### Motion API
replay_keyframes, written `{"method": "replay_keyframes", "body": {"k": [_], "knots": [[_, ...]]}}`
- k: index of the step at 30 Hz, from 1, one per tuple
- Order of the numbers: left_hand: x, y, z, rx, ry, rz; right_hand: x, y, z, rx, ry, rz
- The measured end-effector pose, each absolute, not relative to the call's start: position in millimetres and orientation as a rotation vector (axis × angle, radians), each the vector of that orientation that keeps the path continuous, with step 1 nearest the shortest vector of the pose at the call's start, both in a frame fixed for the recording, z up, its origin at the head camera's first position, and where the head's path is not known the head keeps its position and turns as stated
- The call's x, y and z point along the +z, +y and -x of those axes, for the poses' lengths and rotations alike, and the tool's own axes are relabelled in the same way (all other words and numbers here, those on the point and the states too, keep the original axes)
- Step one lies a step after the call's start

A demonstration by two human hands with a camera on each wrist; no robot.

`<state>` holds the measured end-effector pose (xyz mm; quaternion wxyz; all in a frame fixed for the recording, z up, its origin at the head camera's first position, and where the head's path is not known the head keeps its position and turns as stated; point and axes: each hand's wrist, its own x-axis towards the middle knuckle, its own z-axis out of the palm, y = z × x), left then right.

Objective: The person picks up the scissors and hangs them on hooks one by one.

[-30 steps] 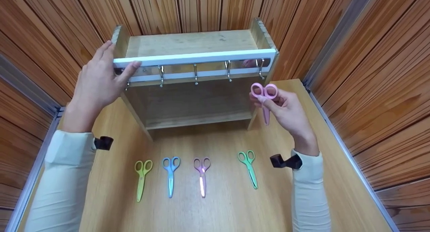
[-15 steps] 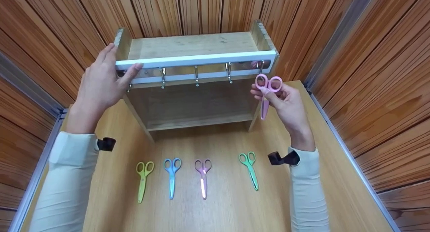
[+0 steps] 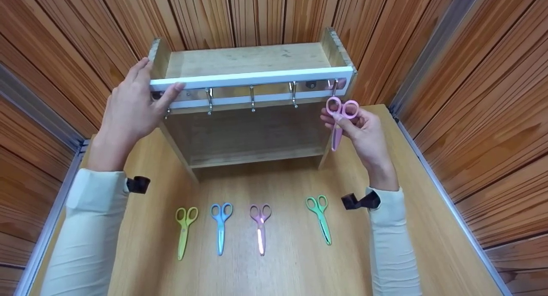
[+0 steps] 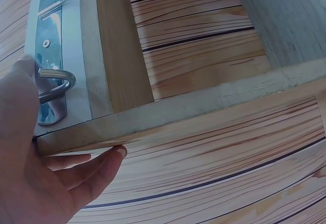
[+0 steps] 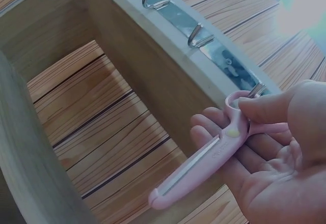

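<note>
My right hand [image 3: 364,131] pinches pink scissors [image 3: 337,137] between thumb and fingers, loops up and blades down. In the right wrist view, one loop [image 5: 232,102] meets the tip of the end hook [image 5: 256,89]; whether the hook passes through it I cannot tell. My left hand [image 3: 128,105] holds the left corner of a wooden shelf [image 3: 248,58], thumb on the front of the white hook rail [image 3: 252,78]. The left wrist view has its fingers [image 4: 102,175] against the outer side board [image 4: 168,109].
On the table [image 3: 291,274], in front of the shelf, lie yellow scissors [image 3: 183,236], blue scissors [image 3: 221,231], purple scissors [image 3: 261,234] and green scissors [image 3: 323,225]. Several metal hooks [image 3: 252,99] line the rail. Wood-patterned walls [image 3: 471,94] enclose the back and sides.
The pink scissors rose with my right hand to the rightmost hook, then stayed almost still there. My left hand keeps its hold on the shelf corner. The head view has shifted slightly.
</note>
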<state>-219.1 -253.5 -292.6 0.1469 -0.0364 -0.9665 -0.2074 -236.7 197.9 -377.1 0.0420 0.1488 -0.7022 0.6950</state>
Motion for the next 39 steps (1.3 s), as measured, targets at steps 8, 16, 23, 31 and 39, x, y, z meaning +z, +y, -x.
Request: {"method": "replay_keyframes", "body": {"k": [8, 16, 23, 31, 39], "knots": [[-294, -253, 220, -0.603, -2.749, 0.119, -385, 197, 240, 2.129, -2.13, -0.455], [-295, -253, 219, -0.612, -2.741, 0.107, -398, 203, 235, 1.993, -2.32, -0.358], [-295, -252, 218, -0.603, -2.746, 0.108, -418, 209, 225, 1.888, -2.518, -0.289], [-292, -253, 220, -0.602, -2.735, 0.107, -436, 202, 218, 1.796, -2.66, -0.289], [-294, -253, 221, -0.59, -2.732, 0.115, -465, 194, 204, 1.693, -2.73, -0.358]]}}
